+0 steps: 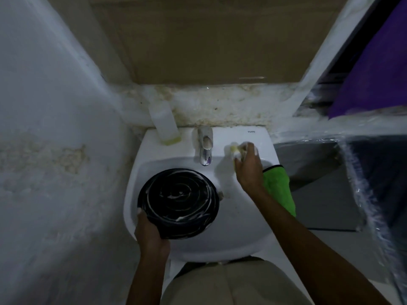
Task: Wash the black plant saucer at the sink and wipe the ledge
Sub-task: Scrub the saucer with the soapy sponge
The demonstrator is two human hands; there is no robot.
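The round black plant saucer [179, 203], streaked with white soap foam, is held tilted over the left half of the white sink [240, 230]. My left hand [149, 232] grips its near rim from below. My right hand [247, 168] is at the sink's back right rim, fingers closed around a foamy yellow sponge [234, 149] that touches the rim beside the chrome tap [205, 148]. The stained ledge [211, 104] runs along the wall behind the sink.
A clear bottle with a little yellow liquid [164, 125] stands at the sink's back left corner. A green cloth [279, 188] hangs over the sink's right edge. White walls close in on the left and right; a plastic-wrapped surface [363, 150] lies to the right.
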